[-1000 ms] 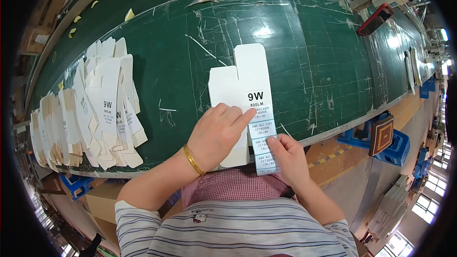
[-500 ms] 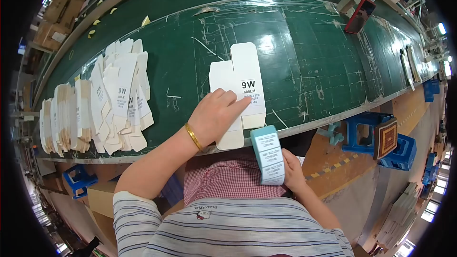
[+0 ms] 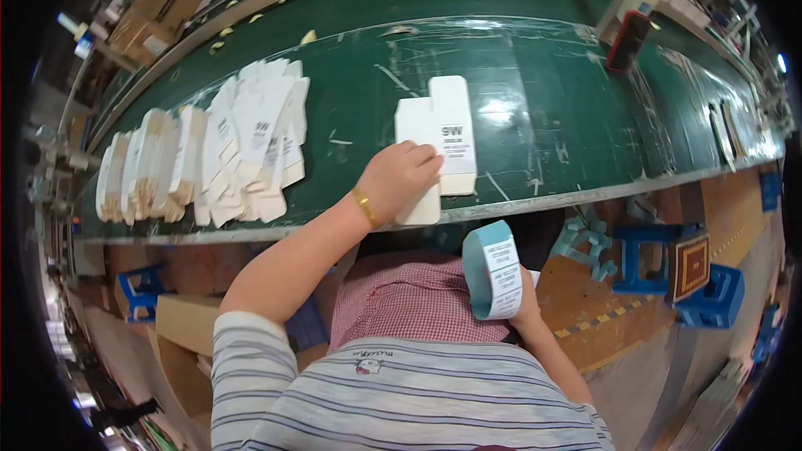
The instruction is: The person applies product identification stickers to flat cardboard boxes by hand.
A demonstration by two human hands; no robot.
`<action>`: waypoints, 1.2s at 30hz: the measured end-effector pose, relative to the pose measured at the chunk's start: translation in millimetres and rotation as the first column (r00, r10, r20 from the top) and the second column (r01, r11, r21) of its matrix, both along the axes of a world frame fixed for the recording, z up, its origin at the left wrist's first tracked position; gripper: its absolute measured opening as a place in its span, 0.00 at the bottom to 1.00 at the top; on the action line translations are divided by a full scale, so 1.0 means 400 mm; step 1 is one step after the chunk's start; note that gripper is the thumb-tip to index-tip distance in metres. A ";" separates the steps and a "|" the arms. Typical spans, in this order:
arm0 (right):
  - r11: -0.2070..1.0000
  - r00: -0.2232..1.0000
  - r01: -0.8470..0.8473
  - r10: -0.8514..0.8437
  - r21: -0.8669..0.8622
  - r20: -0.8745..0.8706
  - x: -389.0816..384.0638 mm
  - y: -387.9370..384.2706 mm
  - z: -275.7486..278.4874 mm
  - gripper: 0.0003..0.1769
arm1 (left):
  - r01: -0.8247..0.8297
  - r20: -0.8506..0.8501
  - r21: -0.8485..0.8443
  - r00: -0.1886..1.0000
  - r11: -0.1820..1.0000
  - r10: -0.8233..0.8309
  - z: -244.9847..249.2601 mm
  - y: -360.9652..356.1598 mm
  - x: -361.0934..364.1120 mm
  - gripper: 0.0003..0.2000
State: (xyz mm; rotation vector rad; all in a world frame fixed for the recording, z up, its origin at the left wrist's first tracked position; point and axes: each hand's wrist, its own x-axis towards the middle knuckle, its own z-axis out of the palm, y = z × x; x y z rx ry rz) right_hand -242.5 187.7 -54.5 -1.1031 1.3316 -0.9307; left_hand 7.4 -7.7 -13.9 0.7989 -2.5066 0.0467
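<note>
A flat white carton [image 3: 455, 108] printed with 9W lies on the green table in front of me. My left hand [image 3: 403, 169], with a gold bracelet at its wrist, rests on it, fingers together and bent, their tips beside the small printed lines. Below the table edge, my right hand [image 3: 526, 301] holds a roll of light-blue backed labels [image 3: 504, 271], its printed white stickers facing up. Most of the right fingers are hidden behind the roll.
A loose pile of white cartons [image 3: 255, 129] and several upright stacks [image 3: 146, 167] stand to the left. A red phone [image 3: 628, 40] leans at the far right. Blue stools [image 3: 710, 301] stand beyond the table's front edge, near curled blue strips [image 3: 585, 246] on the floor.
The view has shifted, moving the table scene rightward. My left index finger, stretched over the small print before, has drawn back beside it. My right hand and the label roll have turned slightly.
</note>
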 end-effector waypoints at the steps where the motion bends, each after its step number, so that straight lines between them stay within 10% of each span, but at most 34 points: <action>1: 1.000 1.000 0.009 -0.009 -0.001 -0.011 0.003 0.002 -0.002 0.16 | -0.008 0.036 0.002 0.999 1.000 0.008 0.013 0.000 -0.005 0.11; 7: 0.992 0.991 0.013 -0.030 -0.126 -0.130 0.054 -0.011 0.060 0.15 | 0.040 0.289 -0.175 0.957 0.984 0.013 0.017 -0.008 -0.037 0.02; 18: 0.993 0.986 -0.089 0.077 -0.075 -0.149 0.077 -0.041 0.076 0.11 | -0.051 0.189 -0.542 0.965 0.839 0.181 0.295 0.034 0.384 0.04; 21: 0.981 0.976 -0.134 0.106 -0.141 -0.190 0.070 -0.053 0.073 0.11 | -0.338 0.343 -0.300 0.835 0.892 0.431 0.259 0.061 0.546 0.08; 24: 0.982 0.986 -0.128 0.111 -0.139 -0.122 0.084 -0.062 0.098 0.15 | -0.418 0.118 -0.229 0.885 0.879 0.451 0.216 0.146 0.459 0.12; 27: 0.987 0.992 -0.105 0.096 -0.125 -0.079 0.092 -0.062 0.103 0.16 | -0.229 -0.242 0.512 0.886 0.828 0.395 0.209 0.275 0.206 0.18; 33: 0.992 1.000 -0.008 0.011 -0.126 0.022 0.087 -0.055 0.097 0.10 | 0.140 -0.416 0.356 0.909 0.924 0.022 0.148 0.284 -0.021 0.18; 36: 0.948 0.992 0.082 -0.109 -0.308 -0.070 0.053 -0.095 0.150 0.13 | 0.179 -0.574 0.442 0.809 0.879 0.125 0.155 0.284 -0.055 0.18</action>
